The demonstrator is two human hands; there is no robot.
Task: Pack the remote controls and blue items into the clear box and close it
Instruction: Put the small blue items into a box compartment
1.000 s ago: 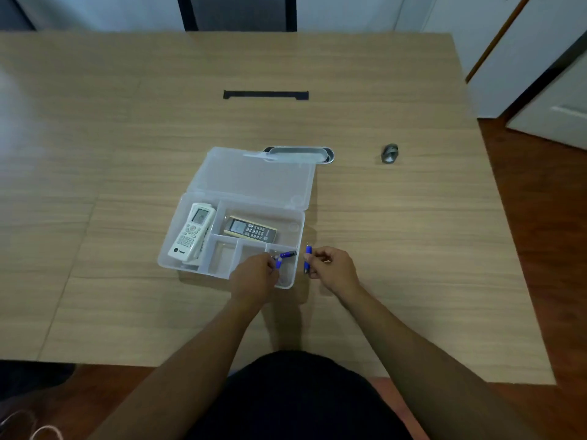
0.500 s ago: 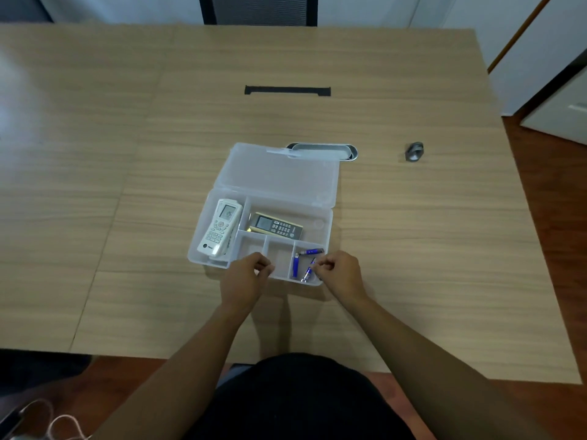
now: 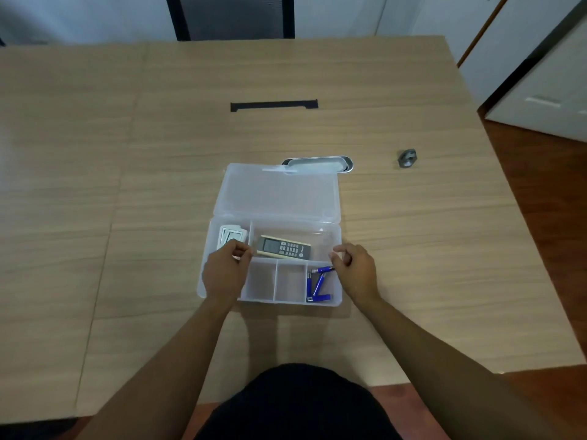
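The clear box [image 3: 337, 236] sits open on the table, its lid [image 3: 277, 192] laid back flat behind it. A white remote [image 3: 231, 235] lies in the left compartment, partly hidden by my left hand [image 3: 225, 270]. A beige-edged grey remote [image 3: 283, 248] lies in the long back compartment. Several blue items [image 3: 316, 283] rest in the front right compartment. My left hand hovers over the box's left side, fingers curled, holding nothing. My right hand [image 3: 356, 268] is over the right edge, fingers loosely curled and empty.
A metal cable grommet [image 3: 320, 163] sits in the table just behind the lid. A small grey object [image 3: 406, 158] lies to the right. A black slot [image 3: 273, 106] is farther back. The table's right edge drops to a wooden floor.
Both hands let go of the blue items, which now lie in the front right compartment. The hands rose from the front edge toward the box's middle, left and right sides.
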